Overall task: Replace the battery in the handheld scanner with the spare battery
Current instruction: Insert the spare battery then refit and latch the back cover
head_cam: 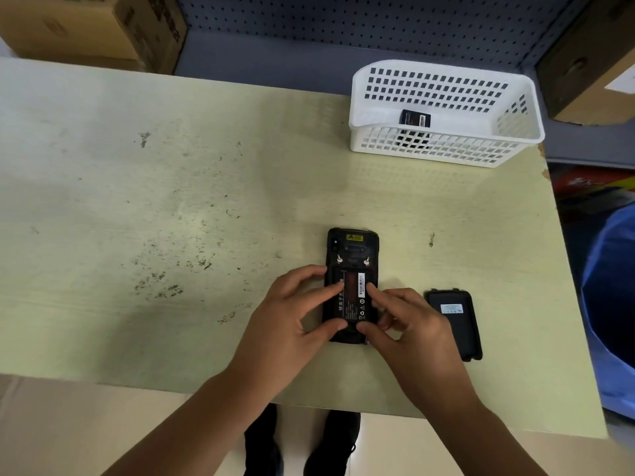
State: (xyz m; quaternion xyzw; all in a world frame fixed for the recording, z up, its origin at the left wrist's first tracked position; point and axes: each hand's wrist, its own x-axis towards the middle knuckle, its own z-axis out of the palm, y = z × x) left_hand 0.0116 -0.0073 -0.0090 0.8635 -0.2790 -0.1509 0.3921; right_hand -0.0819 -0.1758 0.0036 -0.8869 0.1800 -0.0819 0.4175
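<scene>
The black handheld scanner (352, 249) lies face down near the table's front edge with its back open. A battery with a red label (354, 297) sits in its compartment. My left hand (292, 310) holds the scanner's left side, one finger on the battery and the thumb at its lower end. My right hand (405, 324) touches the battery from the right with a fingertip and thumb. The scanner's black back cover (453, 324) lies flat just right of my right hand. A second black battery (414, 119) lies inside the white basket (443, 146).
The pale green table (171, 218) is scuffed. Cardboard boxes stand at the back left (92, 29) and back right (591, 63). A blue bin (611, 304) sits off the table's right edge. My shoes (302, 444) show below the front edge.
</scene>
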